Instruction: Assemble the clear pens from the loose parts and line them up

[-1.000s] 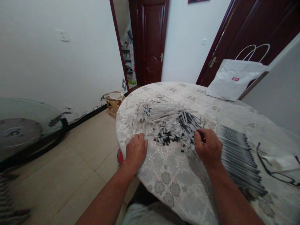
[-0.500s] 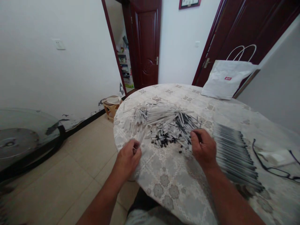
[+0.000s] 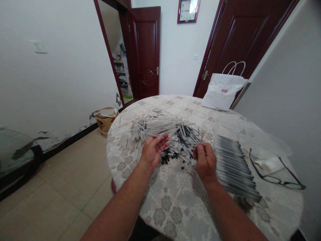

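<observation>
A heap of white pen barrels (image 3: 152, 129), thin black refills (image 3: 187, 134) and small black caps (image 3: 170, 155) lies on a round table (image 3: 180, 197) with a flowered cloth. My left hand (image 3: 152, 150) is raised palm-up at the heap's near edge, fingers curled round a white pen barrel. My right hand (image 3: 205, 160) pinches a thin black refill at the heap's right side. A neat row of assembled pens (image 3: 233, 164) lies just right of that hand.
Black-framed glasses (image 3: 276, 174) lie at the table's right beside a clear plastic bag (image 3: 269, 157). A white paper bag (image 3: 222, 92) stands at the far edge. A small stool (image 3: 105, 117) sits by the left wall. Dark red doors are behind.
My left hand picked up a white barrel from the heap's left and lifted it palm-up toward the middle. My right hand stays pinched at the refills. The view shifted left and up.
</observation>
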Tool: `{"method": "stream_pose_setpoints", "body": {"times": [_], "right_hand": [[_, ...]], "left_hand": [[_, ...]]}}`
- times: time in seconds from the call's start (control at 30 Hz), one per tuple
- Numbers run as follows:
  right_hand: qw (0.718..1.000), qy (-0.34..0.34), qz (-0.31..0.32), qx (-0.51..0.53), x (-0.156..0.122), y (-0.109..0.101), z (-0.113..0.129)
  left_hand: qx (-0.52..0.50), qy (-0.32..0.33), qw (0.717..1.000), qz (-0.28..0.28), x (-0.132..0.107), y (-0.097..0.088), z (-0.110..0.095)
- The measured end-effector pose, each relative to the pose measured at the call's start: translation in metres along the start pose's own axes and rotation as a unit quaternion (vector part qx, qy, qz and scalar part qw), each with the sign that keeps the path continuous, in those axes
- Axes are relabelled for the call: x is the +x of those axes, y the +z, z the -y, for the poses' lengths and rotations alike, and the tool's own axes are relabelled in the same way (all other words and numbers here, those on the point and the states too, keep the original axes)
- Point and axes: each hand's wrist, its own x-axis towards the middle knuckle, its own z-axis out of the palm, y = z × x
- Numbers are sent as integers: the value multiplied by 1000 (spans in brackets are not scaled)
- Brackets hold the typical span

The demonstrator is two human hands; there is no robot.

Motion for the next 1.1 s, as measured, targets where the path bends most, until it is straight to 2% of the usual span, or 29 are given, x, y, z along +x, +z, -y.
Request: {"method": "stream_pose_setpoints", "body": {"times": [0.1, 0.23, 0.37, 0.5, 0.63, 0.7, 0.87, 0.97, 1.1], "right_hand": [[1000, 2, 4, -3, 1, 0, 1], [1000, -1, 21, -22, 0, 1, 3], [1000, 4, 10, -16, 0, 3, 0], [1000, 4, 11, -13, 0, 3, -6], [999, -8, 14, -32, -1, 4, -8], [998, -34, 37, -38, -1, 6, -6], [979, -99, 176, -38, -3, 10, 4], [974, -85, 210, -26, -3, 9, 4], [969, -19, 247, 14, -2, 6, -1]], "left_hand": [[-4, -2, 1000, 3, 0, -2, 6], [-6, -29, 999, 36, -2, -9, 12], [-27, -41, 997, 56, -3, -13, 15], [-37, -46, 996, 61, -4, -12, 14], [-1, -35, 997, 69, -5, -9, 15], [27, -29, 996, 74, -6, -7, 16], [85, -79, 988, 105, -8, -5, 21], [84, -111, 983, 121, -10, -7, 21], [97, -153, 969, 167, -11, -9, 21]]}}
